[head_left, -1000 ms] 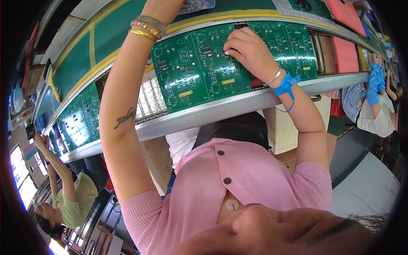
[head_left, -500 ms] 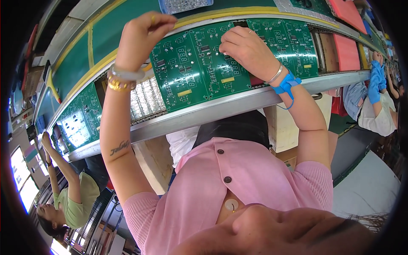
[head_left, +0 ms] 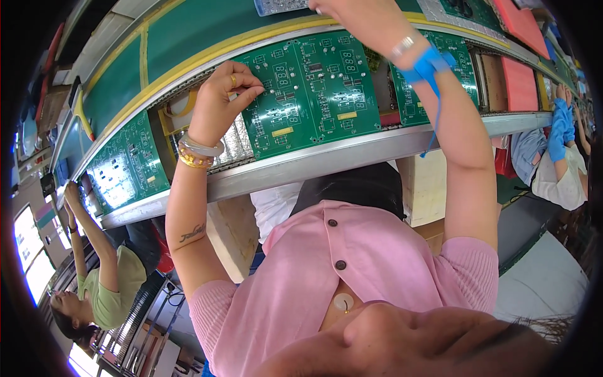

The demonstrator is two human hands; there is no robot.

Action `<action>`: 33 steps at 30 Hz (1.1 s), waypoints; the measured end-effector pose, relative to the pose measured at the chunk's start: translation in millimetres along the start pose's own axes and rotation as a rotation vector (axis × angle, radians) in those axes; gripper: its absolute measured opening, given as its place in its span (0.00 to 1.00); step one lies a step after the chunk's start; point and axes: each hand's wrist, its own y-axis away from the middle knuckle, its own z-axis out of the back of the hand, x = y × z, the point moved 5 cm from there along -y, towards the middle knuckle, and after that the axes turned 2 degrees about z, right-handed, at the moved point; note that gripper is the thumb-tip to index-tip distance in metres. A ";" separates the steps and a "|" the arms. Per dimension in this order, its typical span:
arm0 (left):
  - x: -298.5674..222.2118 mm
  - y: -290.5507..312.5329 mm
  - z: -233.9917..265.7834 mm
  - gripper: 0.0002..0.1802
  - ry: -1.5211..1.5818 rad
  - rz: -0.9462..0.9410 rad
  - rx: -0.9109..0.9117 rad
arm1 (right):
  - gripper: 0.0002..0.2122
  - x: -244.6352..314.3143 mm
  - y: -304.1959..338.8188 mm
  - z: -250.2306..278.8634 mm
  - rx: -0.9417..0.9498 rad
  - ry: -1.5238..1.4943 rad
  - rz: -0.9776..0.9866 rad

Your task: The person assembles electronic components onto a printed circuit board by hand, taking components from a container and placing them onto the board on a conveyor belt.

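A green circuit board (head_left: 326,119) with small parts, digit displays and a yellow strip lies in the rail in front of me. Over its upper left part, my left hand (head_left: 227,94) is closed in a pinch, thumb and forefinger tips together; whatever they hold is too small to make out. My right hand (head_left: 361,17) is at the top edge of the picture, its fingertips at a blue tray (head_left: 267,9) of small clear or silvery parts. Its fingers are partly cut off and blurred. A blue wrist strap (head_left: 430,66) is on my right wrist.
Metal front rail (head_left: 352,149) runs across before me. Another circuit board (head_left: 119,166) lies to the left, and one more (head_left: 418,110) to the right under my right forearm. Red-pink foam sheets (head_left: 521,85) are at right. A co-worker (head_left: 116,276) sits at left.
My right hand has moved from the board up to the blue tray. My left hand has come down to the board's upper left part. The boards have shifted a little to the right.
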 end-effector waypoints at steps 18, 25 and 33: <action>-15.0 -7.7 -9.9 0.08 -0.277 -0.147 0.043 | 0.05 -10.4 -41.5 -12.7 -0.185 -0.086 -0.127; -21.2 2.3 -8.4 0.09 -0.484 -0.294 0.068 | 0.05 63.1 0.8 17.0 -0.220 -0.393 -0.065; -7.1 15.9 61.8 0.17 -0.506 0.001 -0.302 | 0.09 217.4 49.7 -27.2 -0.012 -0.483 0.136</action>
